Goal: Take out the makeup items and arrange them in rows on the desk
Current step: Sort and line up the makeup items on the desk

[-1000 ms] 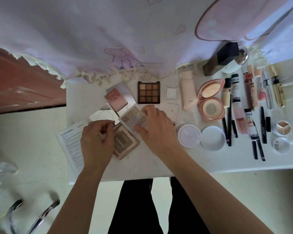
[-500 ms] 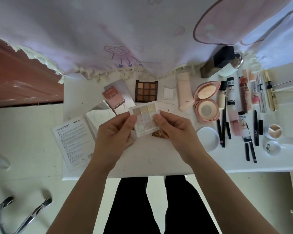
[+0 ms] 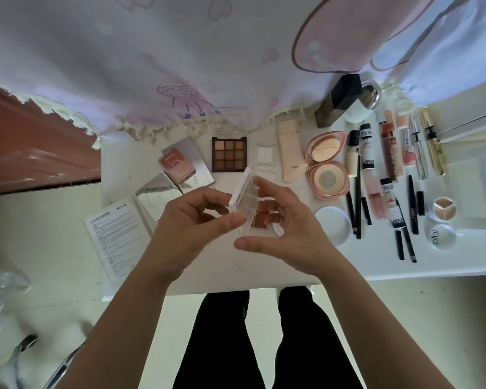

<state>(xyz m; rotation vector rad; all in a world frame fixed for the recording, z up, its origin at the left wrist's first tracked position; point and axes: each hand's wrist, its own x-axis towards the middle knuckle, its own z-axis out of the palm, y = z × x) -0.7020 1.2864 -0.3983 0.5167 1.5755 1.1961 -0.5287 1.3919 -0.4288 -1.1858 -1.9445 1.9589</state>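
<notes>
The clear square plastic eyeshadow palette with pale pans (image 3: 243, 203) is held in the air above the middle of the white desk (image 3: 208, 272), tipped up on edge so that one side faces left. The left hand (image 3: 191, 228) pinches its near left edge between thumb and curled fingers. The right hand (image 3: 289, 228) grips it from the other side, with a fingertip on the far edge and the thumb under the near corner.

Below the hands a brown-red item lies on the desk, mostly hidden. Just beyond lies a dark brown nine-pan palette (image 3: 229, 154), with a small white square case (image 3: 263, 155) and a beige tube (image 3: 289, 148) to its right. Further right are an open pink round compact (image 3: 327, 167), a white round lid (image 3: 333, 224) and rows of bottles and black pencils. To the left are a pink box (image 3: 177, 168) on a silver carton and a printed white leaflet (image 3: 112, 234).
</notes>
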